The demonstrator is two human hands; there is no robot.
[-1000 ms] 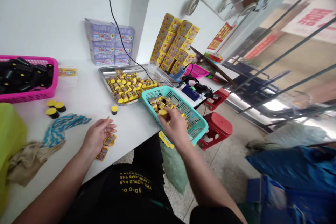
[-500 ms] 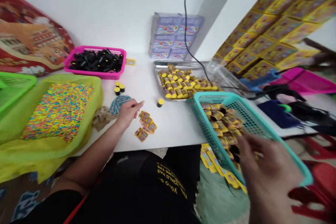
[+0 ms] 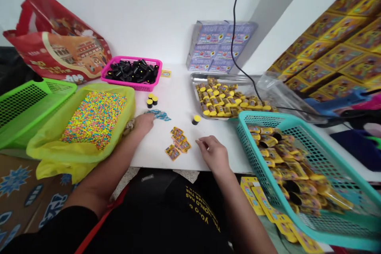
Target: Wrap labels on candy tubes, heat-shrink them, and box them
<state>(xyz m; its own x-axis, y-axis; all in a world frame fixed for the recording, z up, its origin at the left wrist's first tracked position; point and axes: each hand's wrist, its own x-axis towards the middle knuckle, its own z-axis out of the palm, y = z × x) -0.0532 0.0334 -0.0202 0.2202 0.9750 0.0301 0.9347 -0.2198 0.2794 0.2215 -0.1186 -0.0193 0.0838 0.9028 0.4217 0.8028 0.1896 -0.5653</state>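
Note:
My left hand (image 3: 144,123) rests on the white table at the blue-and-white patterned cloth (image 3: 160,115); its fingers are bent and partly hidden, and their grip cannot be made out. My right hand (image 3: 213,151) is over the table near the front edge, thumb and fingers pinched together, with anything between them too small to tell. Between the hands lie several small yellow printed cards (image 3: 179,141). A black cylinder with a yellow top (image 3: 196,120) stands beyond my right hand. Three similar yellow-topped pieces (image 3: 152,101) stand behind the cloth.
Yellow-lined candy basket (image 3: 95,119) and green basket (image 3: 32,107) at left; pink basket of black tubes (image 3: 131,58) behind. A metal tray (image 3: 195,83) holds yellow-capped containers; a teal basket (image 3: 351,170) of wrapped tubes is at right. Purple boxes (image 3: 220,45) and a hanging cable (image 3: 234,20) are behind.
My right hand has moved left from the teal basket to beside the cards. My left hand has drawn back onto the cloth. The view has swung left.

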